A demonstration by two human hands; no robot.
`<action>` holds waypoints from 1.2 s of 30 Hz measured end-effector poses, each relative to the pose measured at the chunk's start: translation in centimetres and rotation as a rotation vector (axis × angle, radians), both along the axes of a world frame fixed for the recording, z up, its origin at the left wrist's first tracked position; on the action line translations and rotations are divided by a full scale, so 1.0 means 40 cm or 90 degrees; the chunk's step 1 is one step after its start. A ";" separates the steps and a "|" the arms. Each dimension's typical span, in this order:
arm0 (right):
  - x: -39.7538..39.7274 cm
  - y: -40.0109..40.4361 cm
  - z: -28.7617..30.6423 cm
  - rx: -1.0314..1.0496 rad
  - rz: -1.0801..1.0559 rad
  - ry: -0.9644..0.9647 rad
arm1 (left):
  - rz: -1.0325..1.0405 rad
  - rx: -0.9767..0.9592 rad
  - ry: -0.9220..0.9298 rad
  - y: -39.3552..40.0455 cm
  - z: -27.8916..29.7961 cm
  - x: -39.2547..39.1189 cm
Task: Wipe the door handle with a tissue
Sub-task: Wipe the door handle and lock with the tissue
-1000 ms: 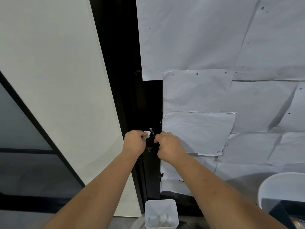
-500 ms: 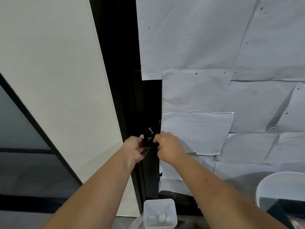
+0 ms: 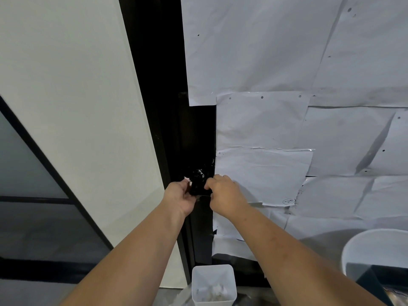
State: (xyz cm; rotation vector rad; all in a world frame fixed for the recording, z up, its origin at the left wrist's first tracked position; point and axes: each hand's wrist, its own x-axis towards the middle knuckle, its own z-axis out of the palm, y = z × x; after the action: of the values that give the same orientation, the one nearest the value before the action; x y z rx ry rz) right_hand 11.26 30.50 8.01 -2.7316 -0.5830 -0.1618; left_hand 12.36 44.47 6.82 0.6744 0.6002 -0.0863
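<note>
A black door handle (image 3: pixel 198 183) sticks out of the dark door edge, flecked with white bits. My left hand (image 3: pixel 181 196) is at the handle's left side, palm turned toward it, and pinches a small white tissue (image 3: pixel 187 179) of which only a corner shows above the fingers. My right hand (image 3: pixel 223 195) grips the handle's right end with curled fingers. Most of the tissue is hidden in the left hand.
The door (image 3: pixel 287 107) to the right is covered with taped sheets of white paper. A white wall panel (image 3: pixel 77 107) lies to the left. Below stands a small white bin (image 3: pixel 213 286) with crumpled tissues, and a large white bucket (image 3: pixel 375 250) at the lower right.
My left hand has dropped from the top of the handle to its left side and turned palm inward, carrying the tissue with it. My right hand has stayed on the handle.
</note>
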 end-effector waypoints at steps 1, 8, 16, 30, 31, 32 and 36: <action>-0.001 0.000 0.000 -0.002 -0.001 -0.001 | 0.008 0.005 -0.008 -0.006 0.002 0.003; 0.000 0.000 0.000 -0.003 0.003 -0.003 | -0.032 0.238 0.023 -0.019 0.004 0.012; 0.003 0.005 0.002 -0.021 -0.001 -0.017 | -0.071 0.582 -0.014 -0.028 0.047 0.027; -0.007 0.000 0.001 -0.009 0.002 -0.020 | -0.141 0.912 -0.084 -0.018 0.024 0.010; -0.007 0.000 0.001 -0.008 0.003 -0.021 | -0.113 0.794 -0.047 -0.024 0.031 0.011; -0.006 -0.001 0.002 -0.005 0.003 -0.021 | -0.078 0.670 0.002 -0.033 0.033 0.017; -0.005 -0.001 0.000 0.004 0.002 -0.015 | -0.071 0.317 0.090 -0.030 0.015 0.026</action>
State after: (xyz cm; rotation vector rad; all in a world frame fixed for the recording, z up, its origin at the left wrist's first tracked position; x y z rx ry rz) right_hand 11.08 30.47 7.99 -2.7260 -0.5931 -0.1943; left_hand 13.39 43.26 7.44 1.1915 0.7287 -0.0893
